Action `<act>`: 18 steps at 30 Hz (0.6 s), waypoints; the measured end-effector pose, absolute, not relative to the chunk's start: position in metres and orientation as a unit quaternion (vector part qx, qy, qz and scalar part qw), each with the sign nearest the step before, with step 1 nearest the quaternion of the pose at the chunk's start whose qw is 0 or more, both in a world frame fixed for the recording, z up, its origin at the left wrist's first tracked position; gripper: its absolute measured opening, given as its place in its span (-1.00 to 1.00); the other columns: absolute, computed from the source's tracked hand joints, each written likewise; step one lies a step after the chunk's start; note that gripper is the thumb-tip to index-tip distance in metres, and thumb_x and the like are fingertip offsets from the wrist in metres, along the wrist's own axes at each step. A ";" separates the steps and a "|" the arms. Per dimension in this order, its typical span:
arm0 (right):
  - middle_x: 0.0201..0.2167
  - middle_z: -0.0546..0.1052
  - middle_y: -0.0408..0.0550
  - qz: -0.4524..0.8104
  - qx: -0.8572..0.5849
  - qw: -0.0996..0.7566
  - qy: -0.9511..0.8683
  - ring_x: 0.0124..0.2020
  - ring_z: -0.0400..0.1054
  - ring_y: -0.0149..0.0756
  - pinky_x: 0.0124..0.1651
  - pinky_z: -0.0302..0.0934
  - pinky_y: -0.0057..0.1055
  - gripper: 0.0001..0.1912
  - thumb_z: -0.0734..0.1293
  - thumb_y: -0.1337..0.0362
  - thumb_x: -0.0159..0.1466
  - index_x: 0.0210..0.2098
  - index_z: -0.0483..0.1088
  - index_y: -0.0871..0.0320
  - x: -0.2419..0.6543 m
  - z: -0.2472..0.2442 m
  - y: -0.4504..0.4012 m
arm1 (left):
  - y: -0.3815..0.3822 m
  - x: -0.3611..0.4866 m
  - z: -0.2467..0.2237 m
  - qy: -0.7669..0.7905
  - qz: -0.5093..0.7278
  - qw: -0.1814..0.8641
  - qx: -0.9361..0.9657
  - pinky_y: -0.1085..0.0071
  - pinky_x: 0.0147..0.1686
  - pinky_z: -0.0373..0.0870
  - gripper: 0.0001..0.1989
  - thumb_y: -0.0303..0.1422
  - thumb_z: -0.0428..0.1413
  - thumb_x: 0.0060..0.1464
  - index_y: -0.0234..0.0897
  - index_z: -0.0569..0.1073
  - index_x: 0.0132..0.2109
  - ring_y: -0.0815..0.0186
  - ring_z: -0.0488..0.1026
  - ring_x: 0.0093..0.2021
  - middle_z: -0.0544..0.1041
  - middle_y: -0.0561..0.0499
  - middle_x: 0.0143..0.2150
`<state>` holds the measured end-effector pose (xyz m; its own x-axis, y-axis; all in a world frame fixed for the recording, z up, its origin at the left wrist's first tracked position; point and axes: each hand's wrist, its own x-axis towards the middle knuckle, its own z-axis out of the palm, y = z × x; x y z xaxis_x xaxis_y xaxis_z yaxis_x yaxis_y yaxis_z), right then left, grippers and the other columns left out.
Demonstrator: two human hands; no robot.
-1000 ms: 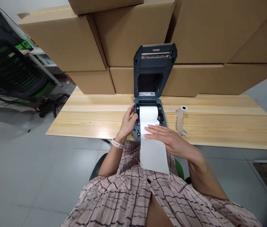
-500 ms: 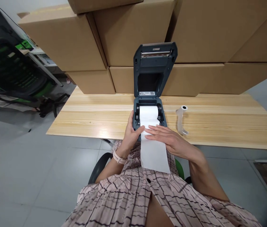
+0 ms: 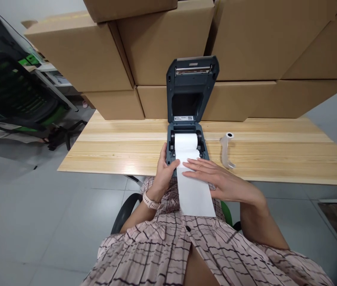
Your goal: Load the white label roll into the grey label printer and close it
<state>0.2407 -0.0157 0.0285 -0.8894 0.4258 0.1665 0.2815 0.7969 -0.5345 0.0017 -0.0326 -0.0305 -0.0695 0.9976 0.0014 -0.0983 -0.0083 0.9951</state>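
Note:
A dark grey label printer [image 3: 190,89] stands on the table with its lid raised. Inside its base sits a white label roll [image 3: 185,142], and its paper strip [image 3: 196,198] hangs over the front edge toward my lap. My left hand [image 3: 164,171] is at the printer's left side, thumb on the paper's left edge and fingers along the casing. Lying flat across the strip is my right hand [image 3: 216,176], its fingers spread. A small white core with curled backing strip [image 3: 225,151] lies to the right of the printer.
Cardboard boxes [image 3: 162,43] are stacked along the back of the wooden table [image 3: 121,147]. An office chair [image 3: 16,91] and another desk stand at the far left. The table's front edge runs just before my lap.
The view has shifted slightly. My right hand's fingers have spread a little more on the paper; my left hand stays at the printer's side.

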 end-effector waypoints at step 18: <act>0.26 0.57 -0.16 0.174 -0.281 0.543 -0.772 0.34 0.42 -0.18 0.44 0.32 -0.03 -0.62 0.25 0.01 0.54 0.24 0.51 -0.13 0.254 0.129 0.076 | -0.041 0.002 -0.025 0.465 0.553 0.560 0.404 -0.06 0.52 0.18 0.05 -0.11 0.39 0.08 0.03 0.04 0.56 -0.14 0.14 0.57 0.16 -0.11 0.59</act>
<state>0.2544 0.0764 0.1288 -0.2530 0.6226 0.7406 0.2445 0.7818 -0.5737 0.0017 -0.0409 -0.0246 -0.0459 0.9962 -0.0743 -0.2440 0.0610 0.9679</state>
